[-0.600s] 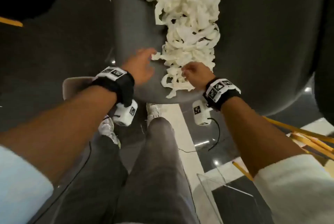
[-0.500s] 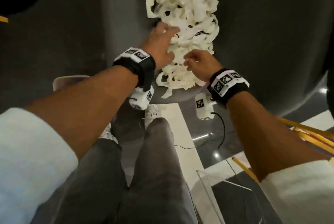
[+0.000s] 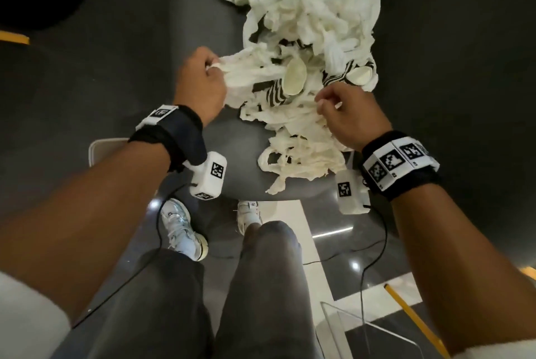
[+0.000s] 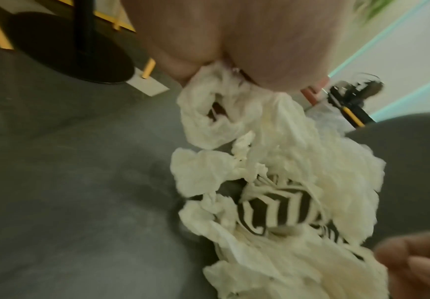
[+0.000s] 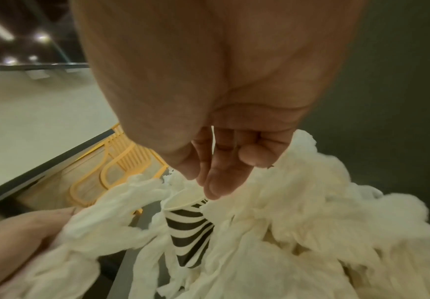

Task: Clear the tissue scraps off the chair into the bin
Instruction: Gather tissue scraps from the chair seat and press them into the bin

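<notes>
Left hand point(image 3: 200, 83) fisted around a bunch of tissue scraps point(image 3: 307, 48) at the pile's left edge on the grey chair seat point(image 3: 188, 10), striped paper cups point(image 3: 285, 84) tangled in it, right hand point(image 3: 346, 115) fingers loosely curled over the near strips, gripping nothing visible.

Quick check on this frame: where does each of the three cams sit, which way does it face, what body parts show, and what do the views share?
Head: on the head, facing down at the chair; forearms, left hand, right hand, legs show.
Left wrist: under the left hand, looking along it at the tissue scraps in its grip.
Right wrist: under the right hand, facing the scraps; fingers over a striped cup.
Shared: the scraps and striped cup appear in all three.
</notes>
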Demonstrator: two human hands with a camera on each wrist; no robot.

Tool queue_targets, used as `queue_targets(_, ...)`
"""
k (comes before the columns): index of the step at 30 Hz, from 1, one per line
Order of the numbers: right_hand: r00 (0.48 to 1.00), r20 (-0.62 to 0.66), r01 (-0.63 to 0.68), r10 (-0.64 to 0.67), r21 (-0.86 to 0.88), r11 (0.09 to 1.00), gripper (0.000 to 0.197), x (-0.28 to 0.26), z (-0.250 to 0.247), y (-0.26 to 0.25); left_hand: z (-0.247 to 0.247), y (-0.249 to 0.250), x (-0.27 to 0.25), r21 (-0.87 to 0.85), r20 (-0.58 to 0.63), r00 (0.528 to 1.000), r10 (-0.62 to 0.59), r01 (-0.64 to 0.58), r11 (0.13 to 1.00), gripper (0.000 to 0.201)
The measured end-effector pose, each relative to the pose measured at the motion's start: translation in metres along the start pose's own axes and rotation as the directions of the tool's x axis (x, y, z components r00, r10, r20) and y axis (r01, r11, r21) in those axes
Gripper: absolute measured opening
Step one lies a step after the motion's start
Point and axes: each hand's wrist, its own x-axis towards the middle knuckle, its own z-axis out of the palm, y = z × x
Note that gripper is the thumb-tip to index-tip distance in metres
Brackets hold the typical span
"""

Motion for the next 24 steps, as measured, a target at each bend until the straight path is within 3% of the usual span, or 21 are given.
queue_targets(4,0.986,-0.055,0.147,-0.157,-0.159,0.976,0.027,0.007,0.009,-0.027,-0.017,-0.03,0.002,0.016,-0.037,0.988,-0.149,0.15,0.989,0.024)
queue_targets(6,0.983,-0.037,0.165,-0.18,-0.252,0.954,0.053,0.02,0.024,-0.044,-0.018,-0.042,-0.001,0.038,0.0,0.985,-0.172,0.172,0.984,0.026)
queue_targets(8,0.991,0.075,0.135,-0.114,-0.407,0.903,0.073,0.034,0.043,-0.057,-0.018,-0.051,-0.004,0.03,0.06,0.988,-0.142,0.14,0.99,0.038)
queue_targets(10,0.987,0.151,0.124,-0.054,-0.504,0.855,0.063,0.043,0.06,-0.069,-0.019,-0.058,-0.007,0.039,0.092,0.989,-0.114,0.111,0.993,0.041)
queue_targets(13,0.992,0.097,0.121,-0.083,-0.515,0.849,0.039,0.046,0.068,-0.078,-0.022,-0.059,-0.01,0.078,0.094,0.987,-0.129,0.122,0.989,0.03)
queue_targets(16,0.995,0.057,0.098,-0.08,-0.493,0.864,0.038,0.04,0.062,-0.082,-0.024,-0.054,-0.012,0.077,0.098,0.973,-0.209,0.202,0.976,0.037)
queue_targets(20,0.995,0.062,0.098,-0.08,-0.403,0.91,0.037,0.029,0.057,-0.09,-0.026,-0.064,-0.02,-0.087,0.107,0.961,-0.255,0.264,0.961,0.055)
queue_targets(24,0.991,0.114,0.101,-0.067,-0.329,0.939,0.032,0.02,0.064,-0.109,-0.039,-0.092,-0.034,-0.267,0.17,0.917,-0.361,0.395,0.879,0.029)
